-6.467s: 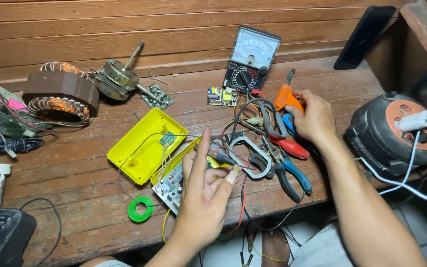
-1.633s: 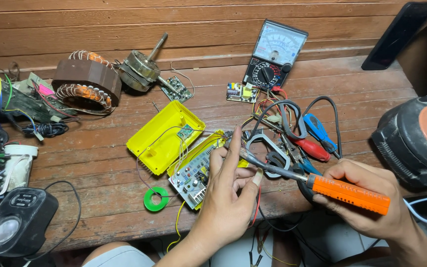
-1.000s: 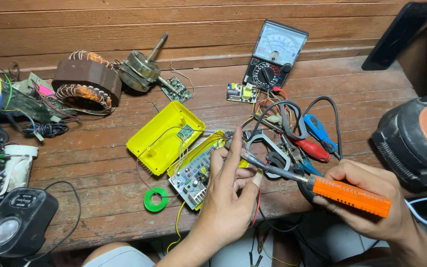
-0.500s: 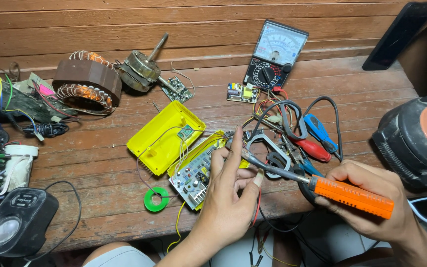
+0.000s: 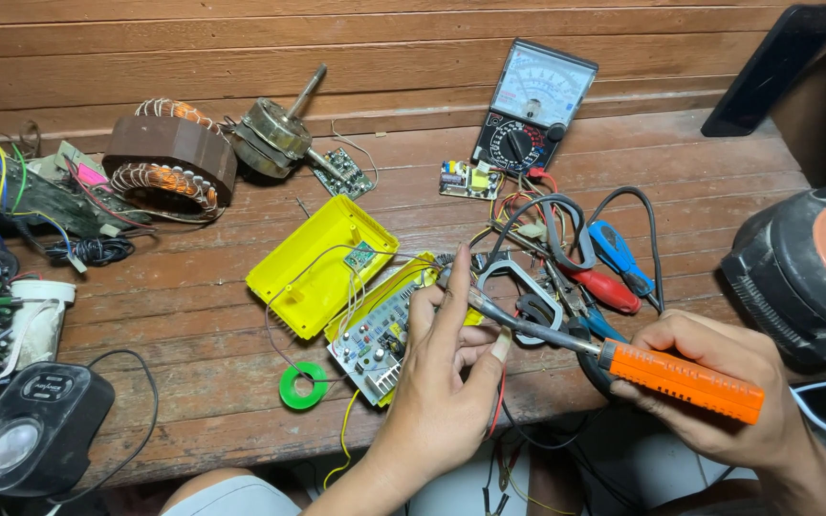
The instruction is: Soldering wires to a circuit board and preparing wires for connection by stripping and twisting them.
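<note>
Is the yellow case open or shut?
Open. The yellow case lies as an empty half shell, and the circuit board sits bare beside it under the left hand.

Our left hand and right hand are bare, forearms unsleeved; pale grey cloth covers our knee.

Setting: informal electronics repair workshop, likely home-based. Evidence: rough wooden plank desk against a plank wall; analogue multimeter propped upright at the back; orange-handled soldering iron; bare circuit board beside an opened yellow plastic casing; copper-wound motor stator with its rotor and shaft alongside; pliers with red and blue grips; green solder spool; loose boards and tangled wires at the left edge; small black speaker; extension cord reel.
</note>
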